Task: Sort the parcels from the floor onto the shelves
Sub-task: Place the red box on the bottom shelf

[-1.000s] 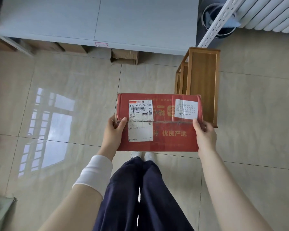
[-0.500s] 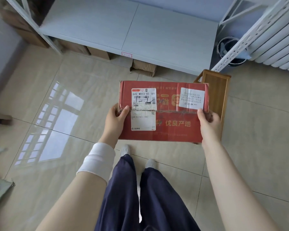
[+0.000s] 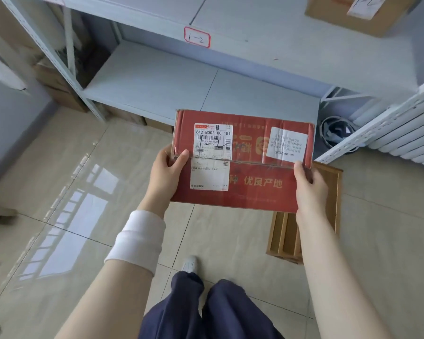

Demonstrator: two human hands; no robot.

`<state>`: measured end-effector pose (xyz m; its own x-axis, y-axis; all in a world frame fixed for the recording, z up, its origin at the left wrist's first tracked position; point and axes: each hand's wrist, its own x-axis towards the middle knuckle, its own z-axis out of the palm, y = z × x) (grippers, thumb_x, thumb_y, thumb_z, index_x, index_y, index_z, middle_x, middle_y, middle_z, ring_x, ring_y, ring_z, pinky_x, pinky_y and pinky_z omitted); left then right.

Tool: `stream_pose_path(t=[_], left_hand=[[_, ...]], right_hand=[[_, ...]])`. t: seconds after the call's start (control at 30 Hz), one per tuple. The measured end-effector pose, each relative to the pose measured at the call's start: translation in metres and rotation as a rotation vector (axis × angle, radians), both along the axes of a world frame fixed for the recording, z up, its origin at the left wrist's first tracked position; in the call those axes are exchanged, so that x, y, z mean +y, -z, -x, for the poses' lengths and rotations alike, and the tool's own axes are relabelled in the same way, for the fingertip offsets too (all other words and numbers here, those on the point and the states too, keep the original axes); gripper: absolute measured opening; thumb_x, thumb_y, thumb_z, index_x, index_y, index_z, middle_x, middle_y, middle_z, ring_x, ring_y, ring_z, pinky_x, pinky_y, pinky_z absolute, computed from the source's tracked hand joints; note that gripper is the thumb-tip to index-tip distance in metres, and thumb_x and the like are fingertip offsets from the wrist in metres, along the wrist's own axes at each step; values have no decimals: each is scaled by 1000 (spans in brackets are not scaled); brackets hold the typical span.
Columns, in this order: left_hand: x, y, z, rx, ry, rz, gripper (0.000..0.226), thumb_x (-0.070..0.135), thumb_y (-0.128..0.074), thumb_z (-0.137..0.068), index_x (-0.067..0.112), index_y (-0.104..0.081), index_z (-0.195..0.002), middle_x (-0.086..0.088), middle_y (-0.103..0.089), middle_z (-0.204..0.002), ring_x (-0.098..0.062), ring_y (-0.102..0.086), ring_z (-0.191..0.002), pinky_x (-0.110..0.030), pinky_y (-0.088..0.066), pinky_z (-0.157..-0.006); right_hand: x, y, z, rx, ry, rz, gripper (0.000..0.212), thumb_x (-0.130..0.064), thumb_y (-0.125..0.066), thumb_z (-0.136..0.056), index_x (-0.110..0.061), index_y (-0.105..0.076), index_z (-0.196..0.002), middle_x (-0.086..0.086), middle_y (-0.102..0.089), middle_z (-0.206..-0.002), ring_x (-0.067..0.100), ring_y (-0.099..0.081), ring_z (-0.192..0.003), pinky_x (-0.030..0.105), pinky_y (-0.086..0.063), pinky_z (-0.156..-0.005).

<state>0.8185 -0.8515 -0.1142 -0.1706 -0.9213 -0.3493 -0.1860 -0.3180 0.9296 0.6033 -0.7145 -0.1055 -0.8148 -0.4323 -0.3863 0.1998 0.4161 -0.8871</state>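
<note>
A red cardboard parcel with two white labels is held level in front of me, above the tiled floor. My left hand grips its left edge, thumb on top. My right hand grips its right edge the same way. Just beyond the parcel stands a grey metal shelf unit: a bare lower shelf and an upper shelf whose front carries a tag reading "1-2". A brown box sits on the upper shelf at top right.
A wooden crate lies on the floor under my right hand. Brown boxes fill the shelf bay to the left, and more sit under the lower shelf. A white radiator and a dark bin are at right.
The view has tilted up and closed in on the shelves, bringing the upper shelf with its tag and box into sight. Both hands keep the same hold on the parcel.
</note>
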Motion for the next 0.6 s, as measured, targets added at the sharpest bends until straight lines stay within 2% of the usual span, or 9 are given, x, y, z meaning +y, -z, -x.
stream_pose_path(t=[0.1,0.27,0.4,0.6], left_hand=[[-29,-16,11,36,4,32,23,30,-59,-90,25,-54,-112,8,-65,-97,-6,-63,-84,-18,-50,-69],[-81,-44,45,48,48,98,9,32,-59,-89,29,-58,-97,-3,-66,-99,-17,-64,-87,-34,-53,-81],[-120,-69,75,97,47,156,18,32,-58,-90,23,-58,-105,-3,-67,-99,-16,-65,-84,-34,-54,-78],[-173,-97,109,138,26,230,26,33,-58,-90,22,-56,-113,1,-66,-96,-16,-65,-85,-30,-52,-73]], right_hand=[[-26,-15,10,15,26,56,31,-49,-53,-89,-31,-58,-114,-10,-64,-104,9,-64,-91,30,-54,-70],[-69,-44,40,59,60,149,23,-47,-54,-89,-34,-58,-108,-10,-64,-111,11,-62,-102,35,-54,-85],[-106,-69,70,107,59,201,27,-49,-53,-89,-33,-56,-111,-11,-64,-106,9,-62,-97,32,-54,-77],[-160,-97,104,161,64,275,30,-49,-53,-89,-30,-57,-112,-7,-64,-109,12,-63,-95,36,-55,-78]])
